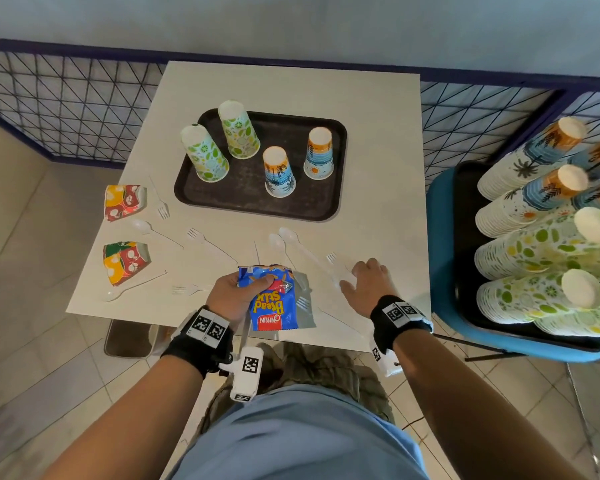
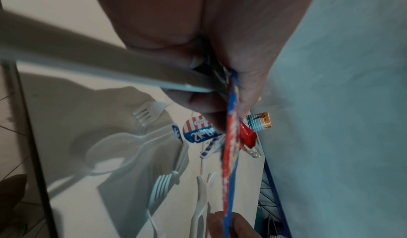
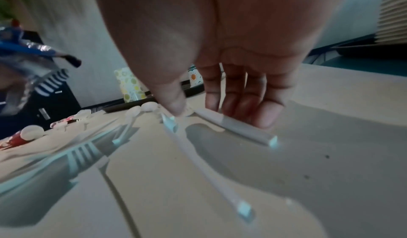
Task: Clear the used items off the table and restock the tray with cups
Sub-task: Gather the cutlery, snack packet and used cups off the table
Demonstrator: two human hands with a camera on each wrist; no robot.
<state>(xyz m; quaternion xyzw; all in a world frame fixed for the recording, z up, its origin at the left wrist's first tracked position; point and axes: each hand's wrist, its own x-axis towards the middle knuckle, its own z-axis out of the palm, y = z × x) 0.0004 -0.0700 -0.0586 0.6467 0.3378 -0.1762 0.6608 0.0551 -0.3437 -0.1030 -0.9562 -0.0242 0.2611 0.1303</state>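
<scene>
My left hand (image 1: 248, 284) grips a blue Bread Stix wrapper (image 1: 272, 306) bunched with other foil wrappers above the table's near edge. In the left wrist view the wrapper (image 2: 229, 154) is seen edge-on, and a white plastic utensil handle (image 2: 88, 62) is held with it. My right hand (image 1: 355, 277) reaches down onto a white fork (image 1: 335, 263). Its straight fingers (image 3: 240, 106) and thumb touch a white utensil handle (image 3: 237, 128) lying on the table. The dark tray (image 1: 243, 199) carries several upside-down paper cups (image 1: 278, 171).
Two crushed red-and-yellow cups (image 1: 123, 200) (image 1: 125, 261) lie at the left edge. White spoons (image 1: 284, 242) and forks (image 1: 196, 235) are scattered across the table (image 1: 378, 168). Stacks of clean cups (image 1: 541, 251) lie on a black tray on a blue chair (image 1: 440, 237) at the right.
</scene>
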